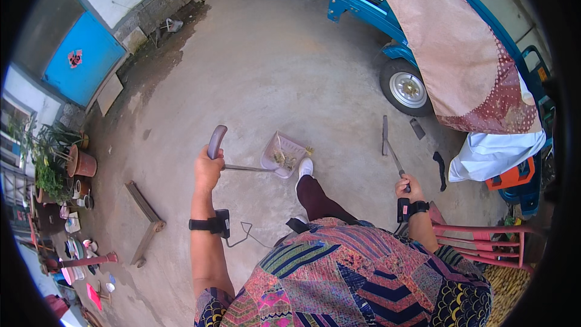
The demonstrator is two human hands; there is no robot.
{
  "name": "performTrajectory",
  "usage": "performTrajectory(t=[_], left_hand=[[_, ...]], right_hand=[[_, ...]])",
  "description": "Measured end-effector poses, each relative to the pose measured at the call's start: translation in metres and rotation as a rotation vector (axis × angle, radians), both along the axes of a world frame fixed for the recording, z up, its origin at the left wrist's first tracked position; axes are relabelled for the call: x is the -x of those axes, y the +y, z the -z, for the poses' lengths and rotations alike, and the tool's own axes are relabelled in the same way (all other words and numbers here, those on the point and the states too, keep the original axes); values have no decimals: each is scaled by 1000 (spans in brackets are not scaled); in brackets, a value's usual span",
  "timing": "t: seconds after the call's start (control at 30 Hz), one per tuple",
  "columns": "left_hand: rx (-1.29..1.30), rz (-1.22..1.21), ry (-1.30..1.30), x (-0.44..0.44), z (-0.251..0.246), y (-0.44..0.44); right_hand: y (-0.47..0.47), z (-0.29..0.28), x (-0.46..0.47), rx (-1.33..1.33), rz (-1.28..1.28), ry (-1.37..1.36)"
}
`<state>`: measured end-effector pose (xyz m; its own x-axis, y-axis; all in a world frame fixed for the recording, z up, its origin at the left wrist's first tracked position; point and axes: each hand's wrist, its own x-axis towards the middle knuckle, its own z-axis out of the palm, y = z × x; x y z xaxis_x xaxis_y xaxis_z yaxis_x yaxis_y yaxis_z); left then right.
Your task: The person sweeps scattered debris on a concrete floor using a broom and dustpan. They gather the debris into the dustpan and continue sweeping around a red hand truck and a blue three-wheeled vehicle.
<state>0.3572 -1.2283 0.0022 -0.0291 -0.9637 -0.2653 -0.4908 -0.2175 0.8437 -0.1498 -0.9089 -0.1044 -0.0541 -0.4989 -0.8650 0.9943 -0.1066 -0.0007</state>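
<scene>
My left hand (209,169) is closed around the handle of a long-handled plastic dustpan (283,154). Its thin metal rod runs right to the pan, which stands on the concrete just beside my white shoe (306,166). Dry leafy debris (286,160) lies inside the pan. At the right, my right hand (408,188) grips the dark lower end of a thin pole (398,162). A narrow dark head, seen edge-on, is at the pole's far end, like a broom's; its exact kind cannot be told.
A blue cargo tricycle (363,4) with a patterned cover stands upper right. A red chair (481,236) is close at my right. On the left are a wooden frame piece (147,209), a red pole (86,261) and potted plants (81,161). A black strip (439,170) lies on the ground.
</scene>
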Motion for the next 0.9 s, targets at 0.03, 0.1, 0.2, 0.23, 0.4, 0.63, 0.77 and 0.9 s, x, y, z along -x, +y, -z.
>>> performTrajectory(t=[0.03,0.1,0.2,0.23,0.4,0.63,0.77,0.9], left_hand=[[18,-36,-3,-8,0,-5],[31,-105,2,-25,4,-15],[9,-202,54,-54,15,-39],[0,-235,54,-62,19,-47],[-4,-369,-21,-102,40,-97],[60,-529,-41,-134,72,-150],[25,-592,-78,-155,95,-163],[-75,-629,-132,-178,109,-172]], right_hand=[[-12,9,6,-15,17,-9],[-37,28,13,-67,14,9],[-79,54,6,-237,29,117],[-94,57,1,-216,16,21],[-200,52,-63,-150,-212,-74],[-388,16,-65,140,-303,-290],[-485,16,-56,227,-285,-339],[-538,2,-49,238,-167,-310]])
